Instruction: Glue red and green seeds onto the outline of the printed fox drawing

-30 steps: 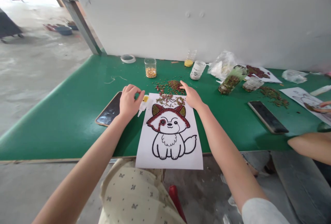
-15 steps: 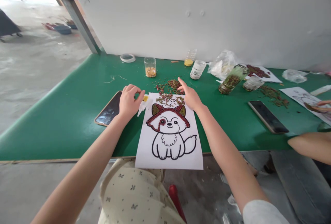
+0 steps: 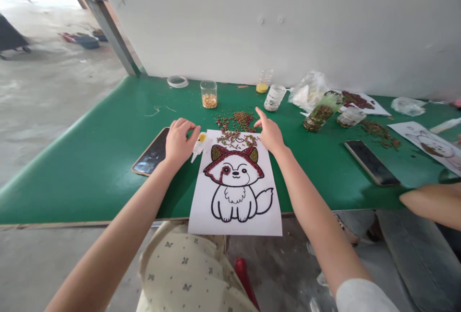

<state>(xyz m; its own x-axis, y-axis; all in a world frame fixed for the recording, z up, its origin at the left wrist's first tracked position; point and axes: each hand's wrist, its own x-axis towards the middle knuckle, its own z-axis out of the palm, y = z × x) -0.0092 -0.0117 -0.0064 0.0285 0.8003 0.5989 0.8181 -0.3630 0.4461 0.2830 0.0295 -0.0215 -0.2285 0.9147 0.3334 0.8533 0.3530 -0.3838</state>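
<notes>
Green table covering (image 3: 90,158) carries, at the left, a dark phone (image 3: 153,156) lying flat. The left hand (image 3: 179,140) is just beside it, fingers closed round a small glue bottle (image 3: 199,145) whose yellow-capped tip points at the top left corner of the fox drawing (image 3: 236,192). A careless squeeze could drip glue on the phone or on bare paper. The sheet's near edge overhangs the table, so a nudge from either forearm could slide it off and shake the glued seeds loose. Above it lie loose seeds (image 3: 239,120), partly on the paper. The right hand (image 3: 269,132) hovers at their right with its forefinger out, the other fingers loosely spread and gripping nothing that shows; a sweep could scatter them. Further right lies a second phone (image 3: 370,162).
</notes>
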